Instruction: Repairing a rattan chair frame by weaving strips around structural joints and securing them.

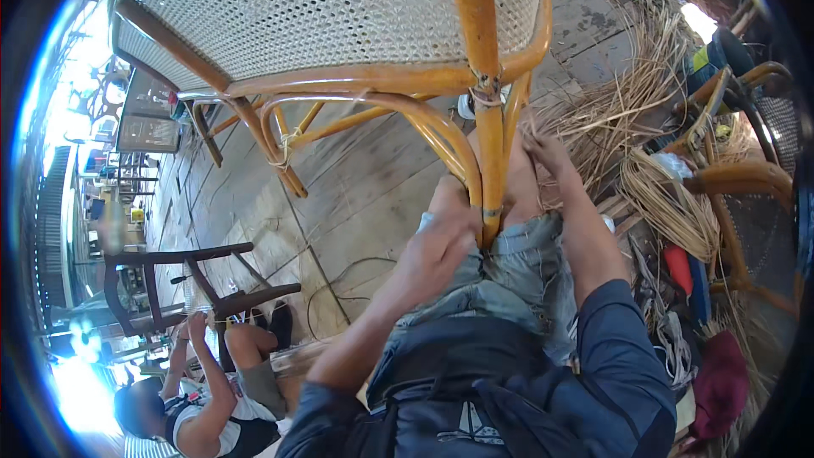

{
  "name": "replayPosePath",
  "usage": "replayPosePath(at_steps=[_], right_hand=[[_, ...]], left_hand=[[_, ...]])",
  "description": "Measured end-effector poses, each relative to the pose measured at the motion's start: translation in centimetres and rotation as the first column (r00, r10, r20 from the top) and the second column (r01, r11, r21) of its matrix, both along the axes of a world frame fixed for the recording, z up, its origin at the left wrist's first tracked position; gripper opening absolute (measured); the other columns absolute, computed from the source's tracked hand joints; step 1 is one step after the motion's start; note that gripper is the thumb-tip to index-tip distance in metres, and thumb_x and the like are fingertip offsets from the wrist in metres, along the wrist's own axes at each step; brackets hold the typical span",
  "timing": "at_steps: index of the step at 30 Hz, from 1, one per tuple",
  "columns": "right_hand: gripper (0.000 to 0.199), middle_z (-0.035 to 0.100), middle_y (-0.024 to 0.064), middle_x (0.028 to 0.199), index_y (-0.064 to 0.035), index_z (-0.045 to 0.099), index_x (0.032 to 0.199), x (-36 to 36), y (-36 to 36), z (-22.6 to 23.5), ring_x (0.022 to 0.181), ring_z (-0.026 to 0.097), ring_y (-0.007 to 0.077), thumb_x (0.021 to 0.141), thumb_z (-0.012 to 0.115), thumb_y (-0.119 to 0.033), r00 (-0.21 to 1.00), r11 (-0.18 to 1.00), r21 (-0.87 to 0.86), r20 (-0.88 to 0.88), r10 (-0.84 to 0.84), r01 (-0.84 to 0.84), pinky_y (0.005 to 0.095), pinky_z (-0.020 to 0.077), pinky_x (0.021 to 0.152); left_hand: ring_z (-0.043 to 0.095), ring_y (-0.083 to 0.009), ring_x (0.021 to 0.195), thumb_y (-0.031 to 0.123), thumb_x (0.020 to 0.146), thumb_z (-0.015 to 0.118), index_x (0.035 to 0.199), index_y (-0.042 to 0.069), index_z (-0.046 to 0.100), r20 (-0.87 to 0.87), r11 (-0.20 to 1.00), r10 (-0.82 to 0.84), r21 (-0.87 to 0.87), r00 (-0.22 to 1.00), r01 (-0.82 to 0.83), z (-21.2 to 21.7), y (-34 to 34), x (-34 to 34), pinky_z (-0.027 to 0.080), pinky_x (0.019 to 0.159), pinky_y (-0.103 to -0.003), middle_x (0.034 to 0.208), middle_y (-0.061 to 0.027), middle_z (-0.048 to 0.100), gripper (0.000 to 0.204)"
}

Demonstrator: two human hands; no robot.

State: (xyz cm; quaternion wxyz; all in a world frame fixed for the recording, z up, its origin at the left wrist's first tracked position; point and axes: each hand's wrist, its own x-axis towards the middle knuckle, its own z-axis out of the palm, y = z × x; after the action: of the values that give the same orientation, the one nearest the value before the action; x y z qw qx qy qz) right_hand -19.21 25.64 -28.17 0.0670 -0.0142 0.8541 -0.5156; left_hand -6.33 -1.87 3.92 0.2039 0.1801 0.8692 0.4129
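A rattan chair [352, 78] with a woven cane panel [339, 17] is tipped in front of me, and one honey-coloured leg [490, 165] comes down between my knees. A binding [485, 95] wraps the joint at that leg's top. My left hand [448, 236] is closed beside the leg's lower end, its fingers curled; what they hold is hidden. To the leg's right, my right hand [545, 151] is by my knee with bent fingers drawn together. Anything between them is too small to make out. String [285, 146] ties another joint of the chair, farther left.
Loose rattan strips [623, 106] and a coiled bundle [670, 208] lie at right, near another rattan chair [729, 178]. At lower left a co-worker [212, 407] handles a dark wooden chair frame [203, 284]. A maroon cloth [721, 386] lies at lower right.
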Motion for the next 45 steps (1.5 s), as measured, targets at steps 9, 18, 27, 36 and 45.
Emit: replayPosePath(at_steps=[9, 18, 27, 36, 45], right_hand=[[0.032, 0.062, 0.0205, 0.071, 0.0017, 0.066, 0.087, 6.4, 1.5, -4.9, 0.069, 0.062, 0.0298, 0.079, 0.064, -0.029, 0.876, 0.98, 0.193, 0.466, -0.128, 0.041, 0.0408, 0.0464, 0.066], [0.031, 0.062, 0.0268, 0.091, 0.0006, 0.065, 0.095, 4.7, -0.1, -2.7, 0.093, 0.059, 0.0403, 0.076, 0.061, -0.024, 0.798, 0.926, 0.336, 0.502, -0.332, 0.174, 0.044, 0.0468, 0.076], [0.042, 0.064, 0.0181, 0.101, -0.0087, 0.056, 0.121, 3.5, 1.2, 17.2, 0.092, 0.063, 0.0311, 0.079, 0.056, -0.009, 0.828, 0.932, 0.339, 0.483, -0.286, 0.125, 0.0381, 0.049, 0.08], [0.022, 0.063, 0.0182, 0.084, -0.0034, 0.062, 0.104, 2.4, -6.9, 22.0, 0.077, 0.065, 0.0259, 0.086, 0.053, -0.012, 0.965, 0.967, -0.178, -0.155, -0.21, 0.182, 0.0322, 0.0508, 0.07], [0.021, 0.061, 0.0138, 0.073, -0.0003, 0.062, 0.095, 1.6, -4.4, 22.9, 0.065, 0.06, 0.022, 0.084, 0.054, -0.016, 0.994, 0.981, -0.173, 0.036, 0.098, -0.091, 0.0324, 0.0478, 0.063]], left_hand=[[0.059, -0.0256, 0.098, 0.019, 0.089, 0.053, 0.112, 0.002, 0.055, 0.679, 0.242, -0.153, 0.73, 0.718, -0.639, -10.9, 0.5, -15.8, 0.047, 0.085, -0.034, 0.105, -0.0117, 0.061, 0.029], [0.052, -0.0243, 0.111, 0.044, 0.085, 0.056, 0.121, 0.006, 0.051, 0.634, 0.082, -0.688, 0.552, 0.353, -0.83, -19.5, -2.9, -22.2, 0.039, 0.099, -0.041, 0.121, -0.0098, 0.056, 0.053], [0.043, -0.0313, 0.122, 0.054, 0.086, 0.048, 0.135, 0.008, 0.036, 0.249, 0.323, -0.264, 0.933, 0.932, -0.158, -15.2, -3.0, -19.9, 0.035, 0.101, -0.047, 0.139, -0.0134, 0.038, 0.068], [0.057, -0.0309, 0.095, 0.047, 0.084, 0.055, 0.125, 0.007, 0.048, 0.526, -0.008, -0.668, 0.702, 0.526, -0.712, -13.4, 0.2, -19.2, 0.054, 0.07, -0.042, 0.119, -0.0127, 0.054, 0.057], [0.053, -0.0375, 0.107, 0.046, 0.085, 0.053, 0.128, 0.004, 0.046, 0.579, 0.073, -0.559, 0.747, 0.594, -0.66, -13.9, 0.2, -19.1, 0.05, 0.082, -0.05, 0.125, -0.0174, 0.05, 0.06]])
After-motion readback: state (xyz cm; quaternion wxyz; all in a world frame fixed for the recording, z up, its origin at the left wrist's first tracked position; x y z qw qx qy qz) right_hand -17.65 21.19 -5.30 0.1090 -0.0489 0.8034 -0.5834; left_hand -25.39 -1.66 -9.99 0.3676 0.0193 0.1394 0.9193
